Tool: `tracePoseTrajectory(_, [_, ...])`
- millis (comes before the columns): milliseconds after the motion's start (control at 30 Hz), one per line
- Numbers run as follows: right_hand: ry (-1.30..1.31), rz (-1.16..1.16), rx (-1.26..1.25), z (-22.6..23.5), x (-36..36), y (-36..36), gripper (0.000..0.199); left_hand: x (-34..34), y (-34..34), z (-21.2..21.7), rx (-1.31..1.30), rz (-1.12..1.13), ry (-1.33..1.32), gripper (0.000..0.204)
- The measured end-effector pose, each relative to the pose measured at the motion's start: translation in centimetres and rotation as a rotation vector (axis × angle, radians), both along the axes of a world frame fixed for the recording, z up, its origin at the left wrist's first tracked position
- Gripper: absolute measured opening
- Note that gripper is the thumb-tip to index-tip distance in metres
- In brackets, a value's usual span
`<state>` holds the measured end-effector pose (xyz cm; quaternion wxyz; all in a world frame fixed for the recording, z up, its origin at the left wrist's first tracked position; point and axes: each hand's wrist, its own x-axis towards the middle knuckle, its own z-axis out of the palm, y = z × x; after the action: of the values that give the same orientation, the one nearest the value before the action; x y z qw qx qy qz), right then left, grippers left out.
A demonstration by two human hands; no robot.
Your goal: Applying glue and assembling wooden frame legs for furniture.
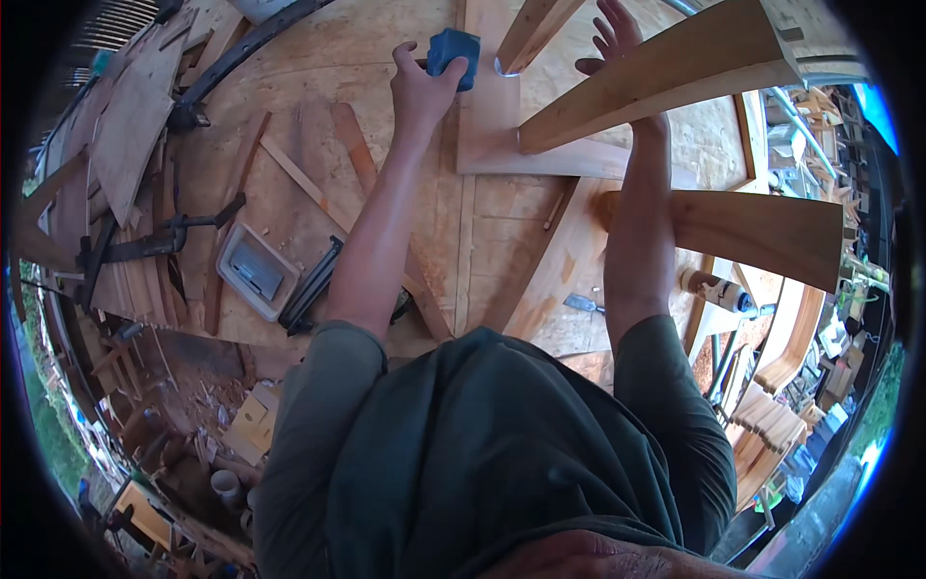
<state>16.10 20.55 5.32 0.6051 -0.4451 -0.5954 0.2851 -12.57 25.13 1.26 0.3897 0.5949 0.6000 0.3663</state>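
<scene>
In my left hand (424, 89) is a small blue block (454, 56) that looks like a sanding block, its thumb pressed on the near face. The hand is just left of a flat wooden frame (487, 125) lying on the workbench. A thick tapered wooden leg (666, 82) rises from the frame's corner and slants up to the right. Behind it my right hand (615, 37) has its fingers spread, and the leg covers part of the palm. Whether the palm touches the leg I cannot tell. Another post (532, 34) stands farther back on the frame.
A second tapered leg (762, 232) juts out right of my right forearm. A bottle (714, 289) and a scraper-like blade (583, 303) lie on the right. Leftward are a plastic tray (257, 270), wood strips (357, 145) and a clamp (174, 236) at the workbench (405, 232) edge.
</scene>
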Motion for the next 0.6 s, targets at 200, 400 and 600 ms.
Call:
tracePoseTrajectory(200, [-0.055,0.178,-0.157,-0.8,-3.8,5.1,0.05,-0.9,0.3,-1.6,0.014,0.046,-0.04,0.09])
tracePoseTrajectory(400, [-0.231,0.061,-0.299,2.1,-5.8,4.3,0.047,2.5,0.6,-2.2,0.299,0.023,0.08,0.084])
tracePoseTrajectory(600, [0.03,0.177,-0.249,1.1,-5.5,4.4,0.05,3.6,-0.6,-1.3,0.314,-0.272,0.394,0.09])
